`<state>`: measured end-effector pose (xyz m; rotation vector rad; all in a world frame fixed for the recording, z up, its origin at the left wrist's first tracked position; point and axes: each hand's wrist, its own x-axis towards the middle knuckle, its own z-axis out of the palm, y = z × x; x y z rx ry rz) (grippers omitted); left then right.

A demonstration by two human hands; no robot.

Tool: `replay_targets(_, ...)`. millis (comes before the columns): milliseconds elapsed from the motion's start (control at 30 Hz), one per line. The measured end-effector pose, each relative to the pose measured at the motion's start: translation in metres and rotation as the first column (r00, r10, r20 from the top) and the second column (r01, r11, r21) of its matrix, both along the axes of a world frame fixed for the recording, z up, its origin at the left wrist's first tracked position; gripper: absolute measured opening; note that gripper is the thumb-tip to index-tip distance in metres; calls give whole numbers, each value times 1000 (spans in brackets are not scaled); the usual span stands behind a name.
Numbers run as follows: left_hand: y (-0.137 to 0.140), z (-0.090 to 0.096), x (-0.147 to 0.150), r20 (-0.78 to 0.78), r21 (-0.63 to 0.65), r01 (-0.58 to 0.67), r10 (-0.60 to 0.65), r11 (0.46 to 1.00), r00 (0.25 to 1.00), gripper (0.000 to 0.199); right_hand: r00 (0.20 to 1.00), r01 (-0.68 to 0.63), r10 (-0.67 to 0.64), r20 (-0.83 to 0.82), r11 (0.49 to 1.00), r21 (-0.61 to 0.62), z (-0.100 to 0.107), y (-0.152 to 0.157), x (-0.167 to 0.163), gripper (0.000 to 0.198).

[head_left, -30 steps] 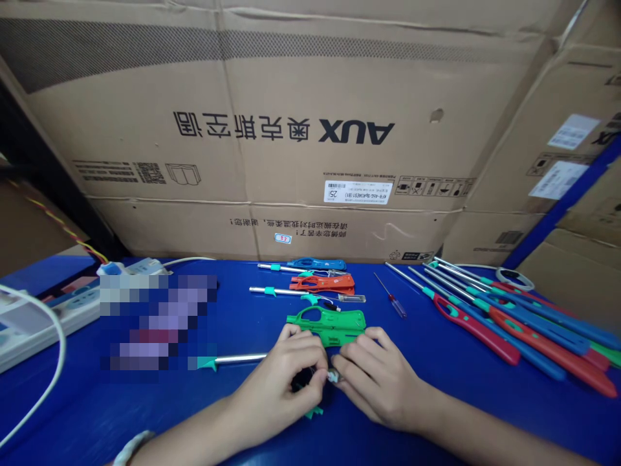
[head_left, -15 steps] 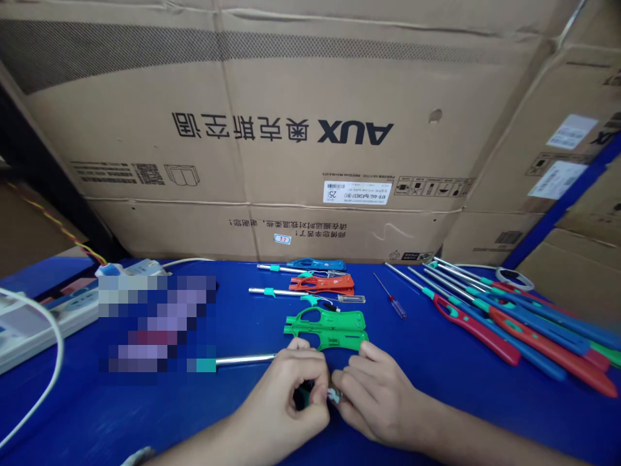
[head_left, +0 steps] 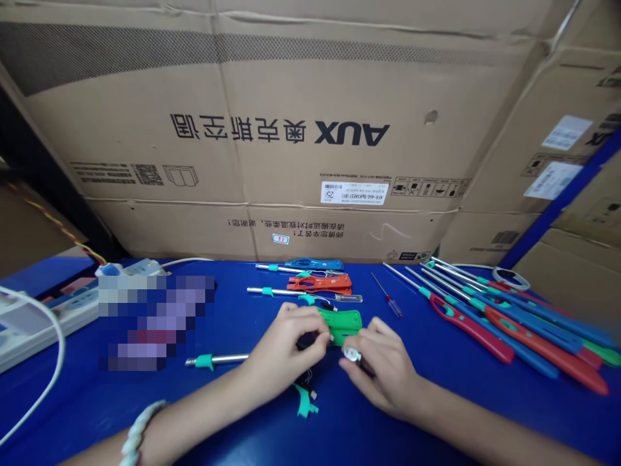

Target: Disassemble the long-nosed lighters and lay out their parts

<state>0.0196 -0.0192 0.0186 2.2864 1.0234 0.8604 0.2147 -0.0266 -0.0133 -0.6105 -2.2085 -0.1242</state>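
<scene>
My right hand (head_left: 381, 372) is closed around a small clear fuel tank, its whitish round end (head_left: 352, 354) facing my left hand. My left hand (head_left: 301, 340) is in a pinch with a tiny pale bit at its fingertips, too small to name. Behind both hands lie green lighter handle halves (head_left: 347, 320), partly covered by my left hand. Under my left wrist, a teal trigger piece (head_left: 305, 401) lies beside a black part with thin wires. A metal lighter tube (head_left: 230, 358) with a teal clip reaches out left of my left hand.
Farther back lie an orange handle (head_left: 323, 283), a blue handle (head_left: 315, 264), tubes and a clear tank (head_left: 348, 298). A screwdriver (head_left: 391, 301) is right of them. Several long lighters (head_left: 475, 330) lie at right. A power strip (head_left: 82, 304) is at left, and cardboard (head_left: 291, 77) stands behind.
My hands have moved apart and up, away from me. The fuel tank went with my right hand. The teal trigger and wired part now show below my left hand.
</scene>
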Motion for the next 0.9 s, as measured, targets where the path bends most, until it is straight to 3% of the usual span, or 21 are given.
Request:
replay_targets(133,26,6,14,-231,160,12,26,987,973,14,992,114,-116,-47,992,-47,4,16,16,9)
replay_targets(233,39,2,26,-314,219,21,50,975,948,8,979,184,-190,-73,979,-88,4,26,26,15)
replay_targets(567,47,-4,25,-334,241,16,67,970,940,8,968,241,-251,-34,954,-178,4,30,33,22)
replay_targets(900,53,-5,20,-382,262,57,49,963,923,11,965,257,-263,-11,948,-191,1,32,34,25)
